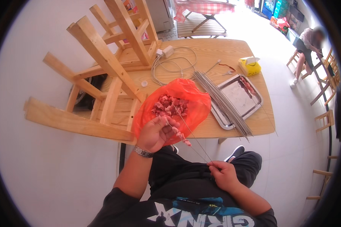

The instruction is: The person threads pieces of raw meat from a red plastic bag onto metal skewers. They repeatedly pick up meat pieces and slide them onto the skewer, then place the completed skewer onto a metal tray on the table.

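My right hand [222, 173] grips the lower ends of two thin metal skewers that spread apart toward the table. Several chunks of raw meat [180, 135] are threaded on one skewer; the other skewer [191, 131] looks bare. At the tip of the loaded one, my left hand [157, 133] pinches a piece of meat between thumb and fingers. Just beyond it, a red plastic bag [197, 98] lies spread wide, with a heap of cut raw meat [170, 103] inside. A bundle of metal skewers [221, 103] rests across a steel tray [240, 98], which also holds a loaded skewer [247, 85].
Upturned wooden stools [110, 56] crowd the left of the wooden table [221, 51]. A white power strip with cable [168, 51], a key [228, 73], a white cap [144, 83] and a yellow tissue pack [250, 66] lie around. Another person [305, 48] sits at the far right.
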`<state>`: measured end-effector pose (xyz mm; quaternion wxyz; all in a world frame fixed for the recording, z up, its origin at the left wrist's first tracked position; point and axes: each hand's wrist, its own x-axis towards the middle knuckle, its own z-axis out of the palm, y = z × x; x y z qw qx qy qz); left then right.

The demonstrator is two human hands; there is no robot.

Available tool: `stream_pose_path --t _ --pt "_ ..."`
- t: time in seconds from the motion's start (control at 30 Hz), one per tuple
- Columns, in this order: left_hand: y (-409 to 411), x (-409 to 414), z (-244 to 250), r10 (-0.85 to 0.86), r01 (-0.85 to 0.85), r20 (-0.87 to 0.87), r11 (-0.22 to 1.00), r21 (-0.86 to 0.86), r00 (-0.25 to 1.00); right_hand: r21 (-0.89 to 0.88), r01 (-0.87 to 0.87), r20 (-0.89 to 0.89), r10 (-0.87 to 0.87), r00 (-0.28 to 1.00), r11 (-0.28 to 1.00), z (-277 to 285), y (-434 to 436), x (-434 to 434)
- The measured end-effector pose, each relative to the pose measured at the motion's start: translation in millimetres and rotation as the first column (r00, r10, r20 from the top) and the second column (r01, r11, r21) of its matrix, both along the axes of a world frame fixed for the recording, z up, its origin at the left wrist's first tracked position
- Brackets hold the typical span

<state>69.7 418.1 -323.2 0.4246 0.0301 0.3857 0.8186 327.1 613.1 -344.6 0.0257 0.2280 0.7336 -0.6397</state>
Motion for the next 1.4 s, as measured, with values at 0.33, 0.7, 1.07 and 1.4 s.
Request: stream_pose_path --t 0.33,0.7,1.07,1.4 --pt "-6.2 -5.2 3.8 0.136 -0.135 0.021 0.991 -0.016 0.991 -0.033 0.008 0.035 -0.007 0.999 0.999 4.0 0.2 -0.1" --pt "-11.1 -8.7 -0.5 0.097 -0.104 -0.122 0.993 -0.051 0.988 -0.024 0.01 0.04 -0.009 0.999 1.0 3.8 0.2 1.3" --pt "-13.7 -6.5 4.6 0.034 -0.045 -0.109 0.994 -0.095 0.993 0.019 0.01 0.007 -0.01 1.0 1.0 8.6 1.7 2.4" --pt "-11.3 -1.6 1.3 0.053 -0.056 0.064 0.997 0.046 0.997 0.199 0.004 -0.146 0.025 0.989 0.98 5.7 3.3 1.5"
